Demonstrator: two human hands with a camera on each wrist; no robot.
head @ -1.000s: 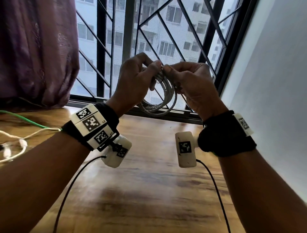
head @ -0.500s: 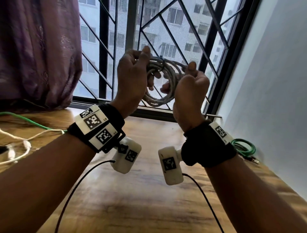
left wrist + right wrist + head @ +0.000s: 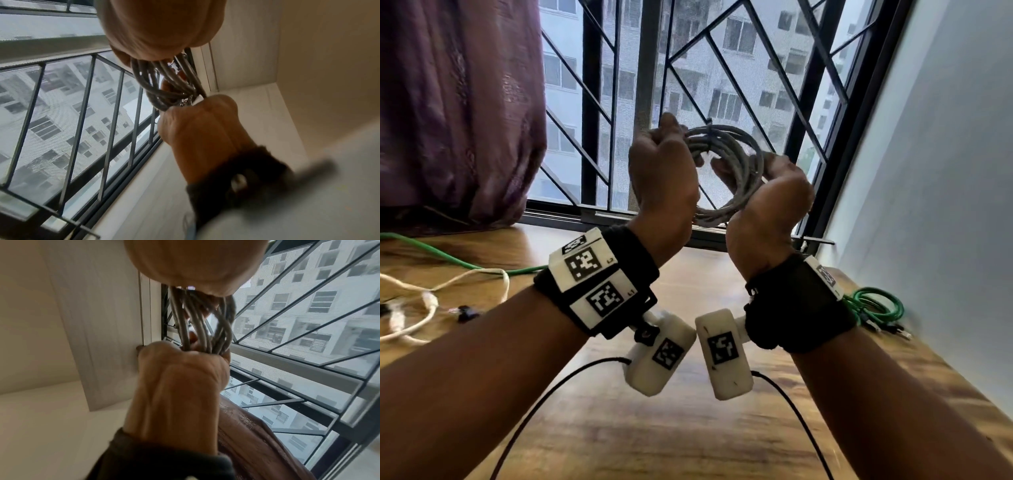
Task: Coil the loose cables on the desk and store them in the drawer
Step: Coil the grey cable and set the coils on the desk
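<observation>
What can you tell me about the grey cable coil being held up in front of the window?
The grey round-sheathed cable coil is wound into several loose, roughly circular loops, bunched but not perfectly aligned. It is held upright in the air in front of the barred window, above the wooden desk, touching nothing but the hands. The left hand grips its left side, the right hand its lower right, fingers curled round the strands. No tie is visible.

Black wristbands [image 3: 796,305] carry white marker-printed camera blocks [image 3: 589,274].

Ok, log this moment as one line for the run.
grey cable: coiled, held above desk | left hand: gripping coil | right hand: gripping coil | drawer: not visible
</observation>
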